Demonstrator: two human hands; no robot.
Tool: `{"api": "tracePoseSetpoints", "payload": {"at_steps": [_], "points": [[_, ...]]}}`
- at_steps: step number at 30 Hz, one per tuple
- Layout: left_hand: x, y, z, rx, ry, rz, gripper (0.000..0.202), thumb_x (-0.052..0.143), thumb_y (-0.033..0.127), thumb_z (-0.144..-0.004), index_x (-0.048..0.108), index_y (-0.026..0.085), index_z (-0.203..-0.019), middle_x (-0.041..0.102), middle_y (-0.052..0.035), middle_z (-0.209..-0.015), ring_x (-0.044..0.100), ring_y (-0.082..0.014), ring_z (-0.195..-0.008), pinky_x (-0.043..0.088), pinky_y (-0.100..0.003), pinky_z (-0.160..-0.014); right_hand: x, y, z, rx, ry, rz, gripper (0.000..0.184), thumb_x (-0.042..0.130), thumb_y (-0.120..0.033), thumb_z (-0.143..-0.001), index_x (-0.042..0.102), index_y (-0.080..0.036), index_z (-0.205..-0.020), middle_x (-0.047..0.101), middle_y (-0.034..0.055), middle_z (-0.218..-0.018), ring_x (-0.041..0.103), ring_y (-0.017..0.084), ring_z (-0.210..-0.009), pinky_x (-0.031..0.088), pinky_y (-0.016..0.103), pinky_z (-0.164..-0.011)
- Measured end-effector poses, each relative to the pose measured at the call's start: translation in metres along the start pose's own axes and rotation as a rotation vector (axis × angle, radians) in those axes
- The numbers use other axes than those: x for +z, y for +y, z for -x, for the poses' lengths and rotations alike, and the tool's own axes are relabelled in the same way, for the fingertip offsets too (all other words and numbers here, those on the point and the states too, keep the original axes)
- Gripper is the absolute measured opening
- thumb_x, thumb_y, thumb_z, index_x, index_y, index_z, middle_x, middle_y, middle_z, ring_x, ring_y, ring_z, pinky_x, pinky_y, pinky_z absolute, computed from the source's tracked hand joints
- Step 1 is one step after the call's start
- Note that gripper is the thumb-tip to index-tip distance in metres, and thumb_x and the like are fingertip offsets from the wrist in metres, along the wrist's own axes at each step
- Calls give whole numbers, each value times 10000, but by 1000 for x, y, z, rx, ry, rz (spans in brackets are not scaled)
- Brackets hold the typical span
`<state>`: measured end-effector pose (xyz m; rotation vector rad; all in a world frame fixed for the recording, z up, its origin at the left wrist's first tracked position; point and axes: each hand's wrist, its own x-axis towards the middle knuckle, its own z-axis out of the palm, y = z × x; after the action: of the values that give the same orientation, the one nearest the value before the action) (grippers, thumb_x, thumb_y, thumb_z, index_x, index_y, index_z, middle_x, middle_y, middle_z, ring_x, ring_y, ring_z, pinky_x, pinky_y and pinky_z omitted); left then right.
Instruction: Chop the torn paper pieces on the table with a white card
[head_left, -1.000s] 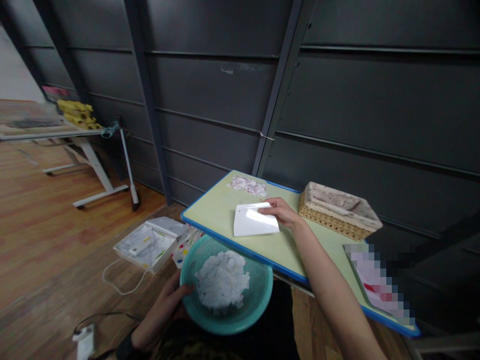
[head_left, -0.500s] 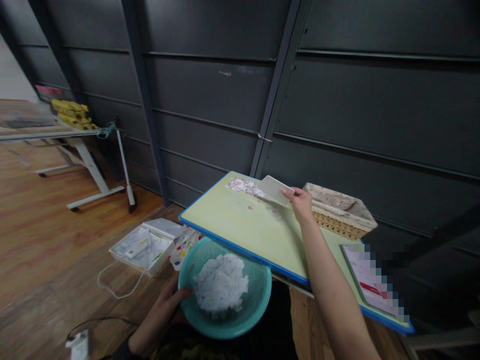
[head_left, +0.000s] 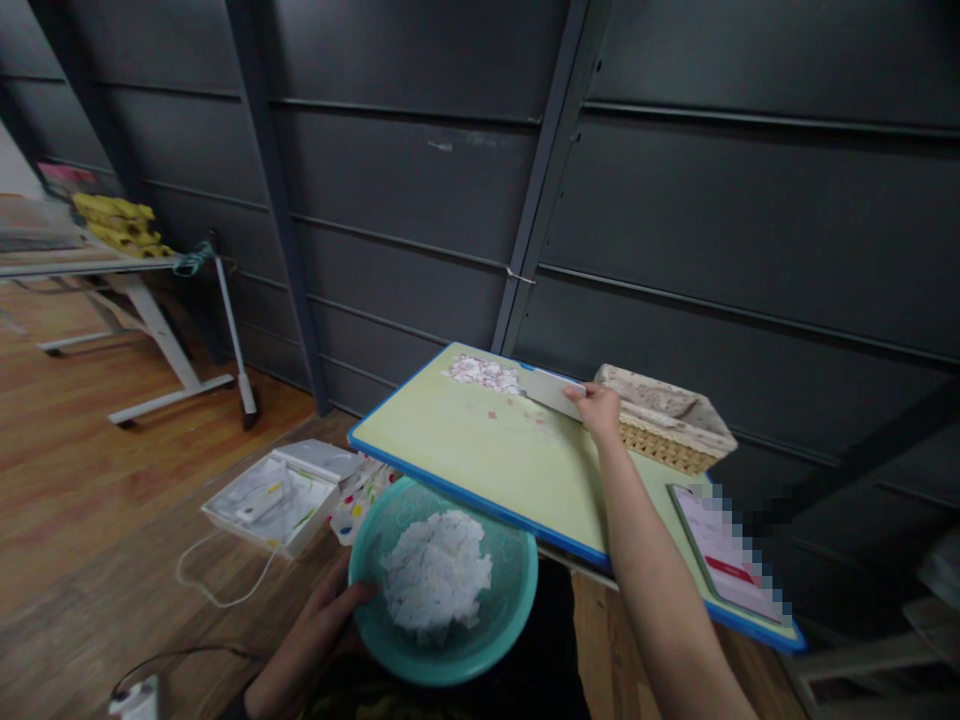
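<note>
My right hand (head_left: 596, 408) grips a flat, light-coloured scraper (head_left: 553, 390) whose far edge meets a heap of small paper scraps (head_left: 484, 373) at the back left of the yellow-green board (head_left: 480, 440). A few reddish bits lie on the board in front of it. Below the board's near edge, my left hand (head_left: 345, 605) is closed on the left rim of a turquoise plastic basket (head_left: 517, 610). A mound of white paper scraps (head_left: 437, 575) fills the basket's middle. The left fingers are partly hidden behind the rim.
A cloth-lined woven basket (head_left: 667, 425) and a tablet-like screen (head_left: 727, 555) stand on the board's right side. An opened white box (head_left: 270, 495) with a corded device lies at left. A power strip (head_left: 137, 698) is at lower left. Dark panels (head_left: 405, 170) rise behind.
The scraper has tipped from lying broad side up to a steeper angle, its edge now at the scraps. My left hand keeps the basket in place; the view shifted slightly.
</note>
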<state>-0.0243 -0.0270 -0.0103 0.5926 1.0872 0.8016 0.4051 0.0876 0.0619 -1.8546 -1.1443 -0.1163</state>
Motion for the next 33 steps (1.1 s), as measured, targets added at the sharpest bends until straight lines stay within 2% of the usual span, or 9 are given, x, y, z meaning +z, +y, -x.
{"api": "tracePoseSetpoints", "payload": {"at_steps": [4,7,11,13,15,18,22,26,33], "points": [[-5,-7,-10,48,17,7,964,803,238,-591,335,342,-1427,720,-48,-1177,700,-318,-947,593,-356,-630,-5,-11,4,-28,20,208,336,549,-429,-760,722,-142,-775,648,62,-629,547,192,-613,323,273,-561],[-6,-9,-13,88,24,26,966,808,215,-567,362,297,-1421,737,-56,-1142,700,-310,-946,591,-330,-638,-8,-17,5,-33,-16,305,321,538,-411,-786,727,-152,-812,677,89,-691,577,212,-657,324,276,-566],[-4,-6,-9,39,54,6,844,810,255,-557,493,284,-1339,761,-46,-1081,697,-336,-946,595,-336,-598,-9,-21,6,-40,-32,367,315,527,-391,-805,728,-155,-861,699,107,-755,601,225,-707,326,276,-578],[-1,-3,-5,27,52,0,885,813,236,-552,461,292,-1362,774,-44,-1038,719,-321,-861,580,-315,-526,-10,-23,7,-51,-30,375,322,516,-393,-813,727,-155,-868,704,111,-772,605,226,-720,324,275,-580],[2,-1,-2,52,26,15,1007,820,185,-532,359,286,-1422,785,-48,-990,731,-294,-750,555,-294,-470,-9,-25,8,-64,-41,379,327,511,-396,-815,726,-154,-860,705,112,-771,605,224,-716,320,275,-575],[7,4,4,45,11,3,1051,821,183,-538,301,266,-1448,790,-54,-953,729,-283,-679,549,-304,-459,-9,-27,9,-93,-81,361,331,515,-403,-804,729,-154,-844,705,106,-750,600,218,-688,317,273,-564],[12,11,12,-15,25,-24,893,795,236,-595,400,214,-1395,781,-72,-994,728,-298,-803,580,-315,-549,-11,-34,10,-159,-144,274,312,552,-405,-764,739,-162,-827,706,86,-732,598,214,-671,330,271,-565],[13,13,16,11,-5,-14,877,775,231,-625,374,225,-1405,770,-62,-1043,717,-293,-892,591,-322,-653,-13,-44,13,-243,-261,166,277,571,-394,-749,738,-176,-783,692,49,-679,584,189,-631,330,260,-559],[8,12,13,84,4,-21,800,781,245,-620,471,195,-1356,734,-91,-1142,667,-316,-1034,583,-340,-763,-14,-53,18,-301,-420,-35,278,582,-405,-730,716,-162,-724,662,25,-650,547,164,-610,340,251,-552]]}}
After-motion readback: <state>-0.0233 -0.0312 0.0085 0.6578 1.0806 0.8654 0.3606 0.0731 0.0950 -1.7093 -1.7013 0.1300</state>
